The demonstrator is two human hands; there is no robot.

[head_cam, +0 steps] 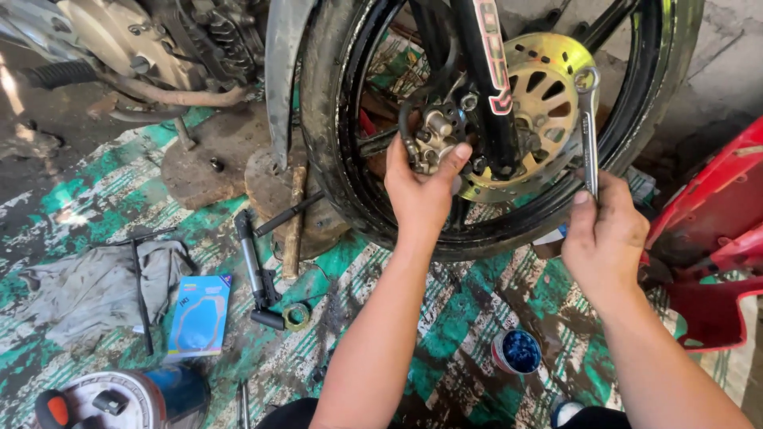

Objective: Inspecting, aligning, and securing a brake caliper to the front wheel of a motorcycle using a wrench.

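Brake caliper and spanner held at the motorcycle wheel [350, 159]

Left of the wheel, a blue packet [199, 314] and hand pump [256, 270] are seen on the floor; the brake caliper [433, 135] is gripped by the left hand [421, 187] against the wheel, and a spanner [589, 127] is clasped by the right hand [606, 234] at the brake disc [540, 103]

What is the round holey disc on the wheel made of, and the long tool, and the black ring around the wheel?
The brake disc looks like metal, with a dull golden sheen and cut slots. The wrench in the right hand seems to be steel: silvery and shiny. The tyre looks like black rubber, matte and muddy. The left hand grips the greyish caliper, probably cast metal.
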